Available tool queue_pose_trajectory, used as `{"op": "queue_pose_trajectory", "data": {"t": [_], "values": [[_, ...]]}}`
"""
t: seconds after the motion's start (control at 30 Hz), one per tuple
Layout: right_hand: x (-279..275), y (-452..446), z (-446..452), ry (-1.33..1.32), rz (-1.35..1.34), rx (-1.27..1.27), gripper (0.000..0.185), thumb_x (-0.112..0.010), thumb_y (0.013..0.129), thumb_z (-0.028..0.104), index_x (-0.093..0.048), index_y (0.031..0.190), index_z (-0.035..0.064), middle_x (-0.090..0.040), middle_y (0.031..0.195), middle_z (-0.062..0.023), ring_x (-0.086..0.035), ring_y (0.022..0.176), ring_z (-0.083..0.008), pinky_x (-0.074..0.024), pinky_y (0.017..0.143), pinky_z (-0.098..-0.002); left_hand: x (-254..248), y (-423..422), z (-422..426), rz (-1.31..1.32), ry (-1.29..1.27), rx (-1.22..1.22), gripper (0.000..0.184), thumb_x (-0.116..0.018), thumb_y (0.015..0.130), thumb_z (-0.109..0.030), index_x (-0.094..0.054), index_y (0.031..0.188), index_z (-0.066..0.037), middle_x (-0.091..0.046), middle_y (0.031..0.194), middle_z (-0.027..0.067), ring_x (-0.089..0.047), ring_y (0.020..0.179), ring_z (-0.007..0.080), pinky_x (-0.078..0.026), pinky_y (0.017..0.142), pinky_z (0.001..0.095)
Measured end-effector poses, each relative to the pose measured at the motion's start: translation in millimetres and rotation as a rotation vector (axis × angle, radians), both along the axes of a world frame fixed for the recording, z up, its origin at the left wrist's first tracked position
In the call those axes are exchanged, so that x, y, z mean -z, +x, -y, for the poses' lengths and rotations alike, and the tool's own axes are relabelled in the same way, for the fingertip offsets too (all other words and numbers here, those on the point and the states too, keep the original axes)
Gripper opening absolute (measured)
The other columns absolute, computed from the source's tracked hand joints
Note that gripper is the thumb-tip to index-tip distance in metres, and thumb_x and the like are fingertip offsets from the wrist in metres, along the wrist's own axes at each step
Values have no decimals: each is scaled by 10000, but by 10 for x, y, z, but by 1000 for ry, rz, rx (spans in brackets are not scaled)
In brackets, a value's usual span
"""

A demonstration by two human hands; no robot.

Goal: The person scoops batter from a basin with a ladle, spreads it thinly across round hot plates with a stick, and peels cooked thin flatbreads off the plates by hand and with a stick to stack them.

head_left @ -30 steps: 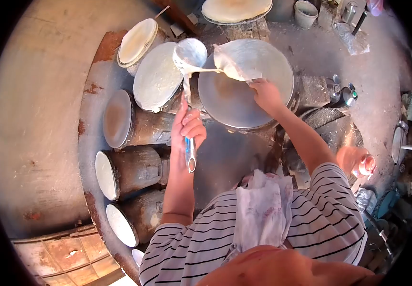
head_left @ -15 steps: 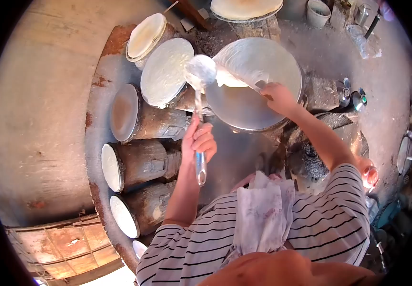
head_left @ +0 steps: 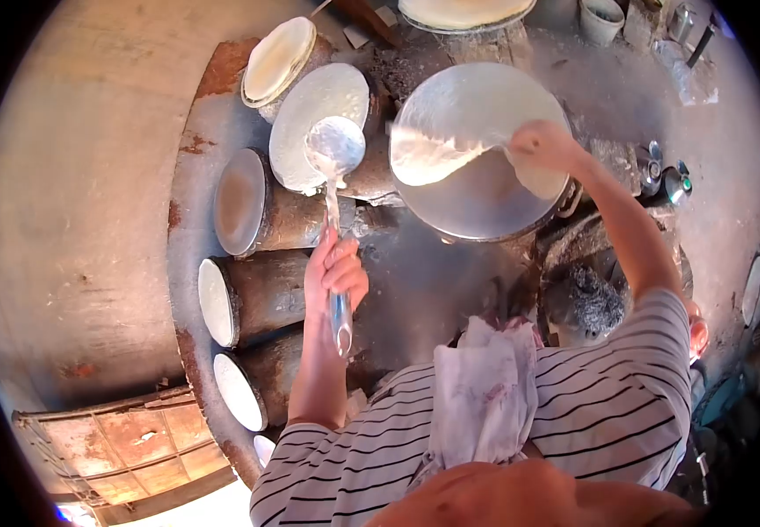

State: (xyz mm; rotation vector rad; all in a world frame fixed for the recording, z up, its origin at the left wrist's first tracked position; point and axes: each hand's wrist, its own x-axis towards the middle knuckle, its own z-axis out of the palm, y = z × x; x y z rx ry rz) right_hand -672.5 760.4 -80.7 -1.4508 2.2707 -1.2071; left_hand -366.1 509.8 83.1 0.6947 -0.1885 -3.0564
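My left hand (head_left: pixel 338 270) is wrapped around the handle of a metal ladle (head_left: pixel 334 147). The ladle's bowl, coated with pale batter, hangs over the edge of a batter-covered round griddle (head_left: pixel 296 145). My right hand (head_left: pixel 545 145), slightly blurred, pinches the edge of a thin pale crepe (head_left: pixel 433 160) on the large round griddle (head_left: pixel 477 211). Part of the crepe is lifted and folded, and a flap hangs below my fingers. Bare grey metal shows along the griddle's near side.
Several round griddles on sooty cylindrical stoves, such as this bare one (head_left: pixel 241 202), curve along my left. A stack of pale sheets (head_left: pixel 279 60) stands at the far left, another round of sheets (head_left: pixel 466 10) at the back. A bucket (head_left: pixel 601 22) sits at the back right.
My right hand has moved up and to the right, pulling the crepe's edge with it. The ladle has shifted left and slightly down in my left hand.
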Motion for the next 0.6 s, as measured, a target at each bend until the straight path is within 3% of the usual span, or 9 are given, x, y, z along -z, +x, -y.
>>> {"op": "queue_pose_trajectory", "data": {"t": [0.03,0.13,0.2,0.23,0.3,0.33,0.4,0.5,0.6], "values": [[-42,-76,95,-15,-10,32,227,-647,638,22,-681,858,65,-652,924,-102,-611,852,-297,-489,759,-375,104,-62,86,-94,-52,147,249,-431,988,-236,-512,782,-123,-381,591,-42,-356,373,33,-292,332,196],[69,-273,153,-63,-38,-89,255,-650,625,27,-683,875,60,-653,908,-96,-611,815,-274,-488,700,-362,218,-186,105,166,-89,-100,372,-392,997,-282,-394,664,-115,-357,549,-41,-353,386,66,-333,395,226],[-150,-168,-216,12,47,-211,277,-646,619,28,-684,892,55,-651,887,-92,-608,791,-249,-484,671,-342,260,38,296,174,23,-29,351,-417,989,-259,-402,666,-123,-345,544,-46,-352,398,63,-335,410,225],[-283,-158,-458,192,255,-161,299,-642,618,37,-685,914,52,-645,861,-83,-596,768,-207,-473,648,-313,265,140,343,202,5,-13,346,-422,988,-253,-404,667,-125,-347,544,-45,-352,402,61,-335,410,225],[-303,-157,-499,234,294,-63,282,-644,623,44,-681,903,46,-645,858,-82,-592,765,-198,-470,644,-308,367,155,323,163,-30,69,337,-438,982,-252,-408,670,-126,-352,544,-47,-367,417,52,-343,414,216],[-270,-87,-541,247,327,-5,273,-645,626,47,-680,897,43,-645,857,-81,-591,763,-194,-468,641,-305,467,101,269,243,-68,37,218,-464,969,-217,-452,758,-165,-354,560,-56,-359,423,41,-336,405,203],[-193,158,-354,80,132,52,236,-650,639,57,-675,872,38,-643,848,-81,-601,781,-204,-466,642,-306,718,-221,95,353,-169,10,96,-518,943,-149,-541,932,-242,-357,593,-74,-345,437,20,-321,386,177],[-164,425,-499,12,99,-46,234,-654,646,41,-669,878,21,-646,867,-93,-615,843,-240,-473,699,-321,749,-278,-80,275,-302,108,135,-532,932,-137,-542,954,-270,-358,597,-76,-343,445,20,-312,387,173],[-141,710,-960,53,410,279,238,-630,654,-13,-664,889,8,-651,909,-103,-614,873,-256,-470,770,-340,618,-188,-197,292,-410,131,130,-525,936,-145,-529,979,-267,-364,596,-75,-353,445,24,-312,384,176]]}}
